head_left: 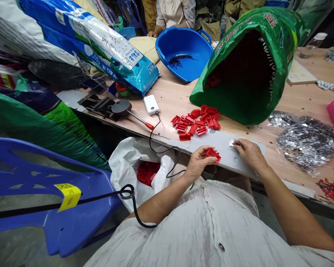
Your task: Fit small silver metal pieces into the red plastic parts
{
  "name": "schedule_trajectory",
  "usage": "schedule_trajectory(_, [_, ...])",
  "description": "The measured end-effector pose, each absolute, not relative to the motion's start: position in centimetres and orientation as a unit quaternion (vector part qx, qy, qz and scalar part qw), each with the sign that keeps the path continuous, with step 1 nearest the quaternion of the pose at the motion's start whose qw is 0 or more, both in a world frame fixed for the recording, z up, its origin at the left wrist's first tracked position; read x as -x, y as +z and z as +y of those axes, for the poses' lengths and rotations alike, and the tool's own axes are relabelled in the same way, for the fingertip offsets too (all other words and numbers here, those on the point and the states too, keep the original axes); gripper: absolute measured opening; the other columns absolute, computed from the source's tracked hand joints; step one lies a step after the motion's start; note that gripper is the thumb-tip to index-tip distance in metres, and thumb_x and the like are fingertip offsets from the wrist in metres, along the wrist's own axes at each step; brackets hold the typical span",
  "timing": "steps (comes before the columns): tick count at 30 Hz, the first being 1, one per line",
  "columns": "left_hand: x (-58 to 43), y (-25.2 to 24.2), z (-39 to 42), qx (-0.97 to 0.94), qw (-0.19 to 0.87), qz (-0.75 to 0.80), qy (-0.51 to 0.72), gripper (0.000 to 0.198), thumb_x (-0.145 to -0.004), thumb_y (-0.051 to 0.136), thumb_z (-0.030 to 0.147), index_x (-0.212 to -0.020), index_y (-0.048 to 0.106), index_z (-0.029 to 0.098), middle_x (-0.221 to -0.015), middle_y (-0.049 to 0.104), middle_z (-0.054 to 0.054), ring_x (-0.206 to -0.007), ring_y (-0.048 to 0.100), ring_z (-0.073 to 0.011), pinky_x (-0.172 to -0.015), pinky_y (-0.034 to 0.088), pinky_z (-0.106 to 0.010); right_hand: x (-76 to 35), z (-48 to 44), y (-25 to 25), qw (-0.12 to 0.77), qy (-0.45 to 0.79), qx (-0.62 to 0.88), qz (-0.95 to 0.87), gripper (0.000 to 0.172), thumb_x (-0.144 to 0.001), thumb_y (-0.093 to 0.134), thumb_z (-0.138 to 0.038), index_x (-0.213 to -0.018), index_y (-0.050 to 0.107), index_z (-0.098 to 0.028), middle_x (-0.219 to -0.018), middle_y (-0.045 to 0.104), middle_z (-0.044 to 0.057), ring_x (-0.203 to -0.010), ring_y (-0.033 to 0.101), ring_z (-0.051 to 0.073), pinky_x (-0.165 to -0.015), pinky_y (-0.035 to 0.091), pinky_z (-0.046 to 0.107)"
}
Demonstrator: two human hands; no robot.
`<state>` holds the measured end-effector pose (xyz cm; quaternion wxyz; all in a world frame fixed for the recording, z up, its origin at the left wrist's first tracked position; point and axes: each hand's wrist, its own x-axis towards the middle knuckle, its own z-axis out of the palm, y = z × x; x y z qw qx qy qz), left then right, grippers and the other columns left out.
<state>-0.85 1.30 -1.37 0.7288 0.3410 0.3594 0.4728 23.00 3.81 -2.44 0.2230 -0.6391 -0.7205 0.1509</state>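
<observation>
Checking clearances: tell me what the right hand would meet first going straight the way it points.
Beyond the small silvery metal piece at its tip, the right hand would probably meet the rightmost red plastic pieces of the loose pile first, though the hand's height is unclear.

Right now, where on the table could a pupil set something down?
Bare wooden tabletop shows between the blue plastic basin and the white rectangular device; mostly bare flat grey sheet between the left hand and right hand. Crowded: the loose red plastic pieces before the large green sack, and the clear plastic bag of silvery pieces.
</observation>
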Motion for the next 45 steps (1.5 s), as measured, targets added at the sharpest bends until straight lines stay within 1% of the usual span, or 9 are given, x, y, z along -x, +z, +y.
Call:
schedule_trajectory(5, [1.2,-1.3,1.3,-0.297,0.744,0.368,0.471,0.05,-0.059,0.087,0.023,-0.104,0.066,0.016,-0.095,0.069,-0.004,-0.081,0.067,-0.0132,-0.068,0.058,-0.025,-22.3,5.1,-2.7,0.159,0.12,0.646,-0.737,0.015,-0.089,0.052,-0.028,-0.092,0.066,-0.023,-0.096,0.07,0.005,-0.085,0.062,0.021,-0.071,0.042,0.033])
schedule_trajectory(9, [1.1,-1.3,1.4,-0.286,0.748,0.373,0.468,0.053,-0.058,0.087,0.024,-0.106,0.066,0.015,-0.09,0.07,-0.004,-0.081,0.068,-0.0148,-0.069,0.058,-0.027,-22.3,5.7,-2.3,0.141,0.137,0.647,-0.737,0.011,-0.087,0.054,-0.028,-0.086,0.064,-0.022,-0.092,0.069,0.005,-0.084,0.06,0.021,-0.069,0.041,0.032])
schedule_trajectory(15, [1.1,-1.3,1.7,-0.266,0.763,0.361,0.464,0.056,-0.061,0.086,0.026,-0.113,0.064,0.018,-0.091,0.07,-0.003,-0.08,0.069,-0.0142,-0.071,0.057,-0.027,-23.1,5.3,-1.5,0.205,0.201,0.657,-0.697,0.01,-0.086,0.052,-0.03,-0.088,0.059,-0.023,-0.084,0.069,0.003,-0.075,0.061,0.02,-0.067,0.043,0.032])
schedule_trajectory(24, [0.4,-0.9,1.9,-0.261,0.779,0.336,0.46,0.059,-0.066,0.083,0.028,-0.122,0.064,0.022,-0.094,0.07,-0.002,-0.085,0.069,-0.014,-0.082,0.053,-0.029,-21.7,1.9,0.6,0.311,0.253,0.583,-0.706,0.013,-0.089,0.056,-0.031,-0.091,0.065,-0.023,-0.093,0.072,0.005,-0.082,0.066,0.02,-0.071,0.048,0.032])
schedule_trajectory(27, [0.0,-0.8,1.8,-0.264,0.78,0.335,0.458,0.059,-0.067,0.083,0.028,-0.122,0.064,0.022,-0.091,0.069,-0.001,-0.082,0.068,-0.0123,-0.081,0.052,-0.028,-20.1,0.7,1.5,0.364,0.284,0.567,-0.682,0.015,-0.09,0.057,-0.035,-0.088,0.064,-0.022,-0.088,0.069,0.003,-0.073,0.062,0.017,-0.065,0.047,0.029])
schedule_trajectory(30, [-0.2,-0.5,1.7,-0.278,0.775,0.338,0.456,0.058,-0.068,0.082,0.029,-0.123,0.064,0.023,-0.09,0.069,-0.001,-0.078,0.066,-0.0099,-0.078,0.051,-0.026,-18.5,-0.3,1.9,0.374,0.316,0.558,-0.67,0.015,-0.092,0.055,-0.035,-0.087,0.061,-0.022,-0.077,0.064,0.0,-0.062,0.056,0.013,-0.059,0.044,0.027])
schedule_trajectory(36, [-0.2,0.1,1.6,-0.291,0.779,0.329,0.448,0.06,-0.067,0.082,0.031,-0.124,0.064,0.023,-0.093,0.068,-0.001,-0.079,0.063,-0.0096,-0.079,0.05,-0.027,-17.4,-0.7,1.5,0.38,0.272,0.508,-0.724,0.01,-0.094,0.053,-0.028,-0.089,0.06,-0.022,-0.087,0.064,0.003,-0.079,0.06,0.017,-0.071,0.047,0.03])
schedule_trajectory(40, [-0.1,0.1,1.7,-0.301,0.779,0.325,0.444,0.057,-0.068,0.081,0.031,-0.122,0.065,0.022,-0.095,0.069,-0.003,-0.082,0.063,-0.0112,-0.076,0.048,-0.026,-18.1,-0.6,1.3,0.38,0.265,0.448,-0.765,0.007,-0.095,0.053,-0.023,-0.095,0.06,-0.024,-0.089,0.064,0.004,-0.083,0.061,0.018,-0.074,0.049,0.031])
schedule_trajectory(45, [-0.1,-0.1,1.7,-0.349,0.753,0.334,0.447,0.05,-0.068,0.082,0.027,-0.116,0.07,0.02,-0.098,0.071,-0.003,-0.086,0.061,-0.0125,-0.083,0.045,-0.026,-18.8,-0.5,1.5,0.345,0.289,0.404,-0.796,0.012,-0.096,0.05,-0.022,-0.097,0.062,-0.025,-0.094,0.065,0.004,-0.087,0.062,0.018,-0.078,0.049,0.032])
